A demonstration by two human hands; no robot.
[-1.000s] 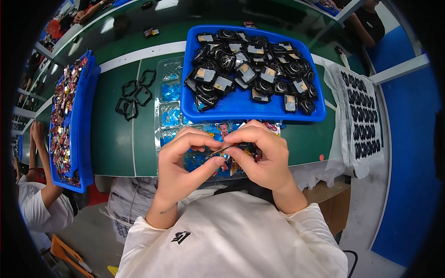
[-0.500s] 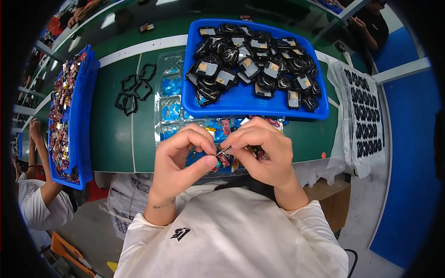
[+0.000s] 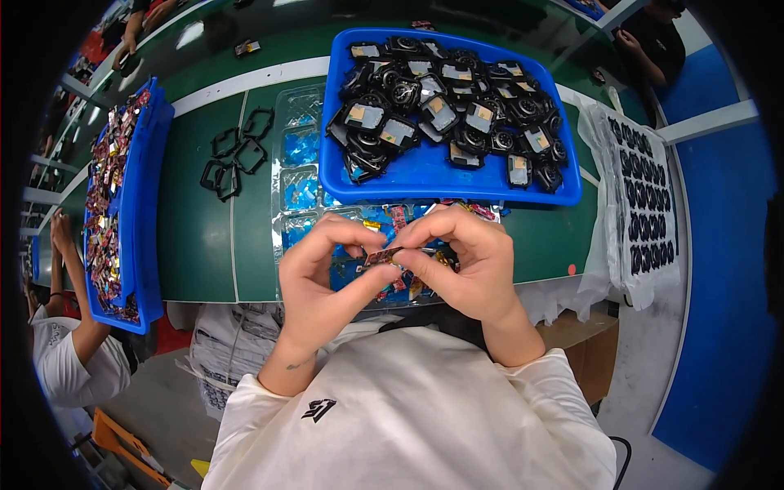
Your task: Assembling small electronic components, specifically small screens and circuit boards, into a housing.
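A small red circuit board (image 3: pixel 380 256) is held up in front of my chest, pinched at its right end by the thumb and forefinger of my right hand (image 3: pixel 469 260). My left hand (image 3: pixel 320 282) closes on the board from the other side, its thumb and fingertips at the edge. The fingers hide part of the board. Just below and beyond them lies a clear plastic tray (image 3: pixel 299 173) with compartments, some showing blue film. Red boards and yellow-taped pieces (image 3: pixel 398 217) are piled in the part of the tray by my hands.
A blue bin (image 3: pixel 408 189) of black watch-like housings stands on the tray's far part. Several black frames (image 3: pixel 237 155) lie on the green table (image 3: pixel 196 237). At left is a blue bin (image 3: pixel 147 212) of red boards; at right, a white sheet (image 3: pixel 645 204) with rows of black parts. Other people work nearby.
The board has turned from edge-on to show its red face. My left fingers have shifted slightly right, and my right fingertips have drawn in over the board.
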